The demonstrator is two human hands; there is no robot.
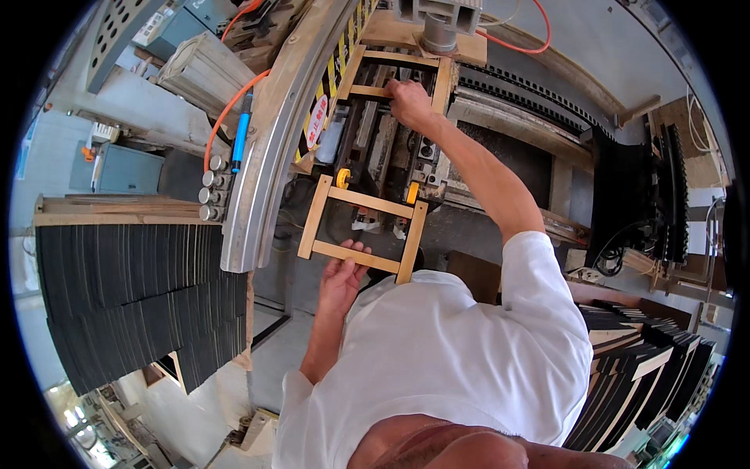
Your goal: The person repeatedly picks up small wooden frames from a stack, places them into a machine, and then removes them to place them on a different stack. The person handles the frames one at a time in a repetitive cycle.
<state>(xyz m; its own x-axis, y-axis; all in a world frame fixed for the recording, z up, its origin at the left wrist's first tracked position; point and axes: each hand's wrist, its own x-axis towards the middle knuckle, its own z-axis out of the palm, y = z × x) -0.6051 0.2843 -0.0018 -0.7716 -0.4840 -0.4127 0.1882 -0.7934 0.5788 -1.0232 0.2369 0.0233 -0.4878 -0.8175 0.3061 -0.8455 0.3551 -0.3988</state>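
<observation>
Close to my body is a light wooden frame (367,205), made of two side bars joined by two crossbars. My left hand (341,280) grips its near crossbar, with fingertips showing above the wood. Farther off, a second wooden frame (441,86) lies in the machine under a metal press head (439,35). My right hand (411,103) reaches out to it, its fingers closed round the near crossbar; the fingertips are partly hidden. Two yellow clamp pieces (343,178) stand just beyond the near frame, at its far corners.
A silver rail (262,156) with a striped warning strip runs along the machine's left side. Stacks of dark boards stand at left (141,289) and lower right (625,383). An orange air hose (226,109) loops past the rail. Black toothed chains (539,105) lie at the right.
</observation>
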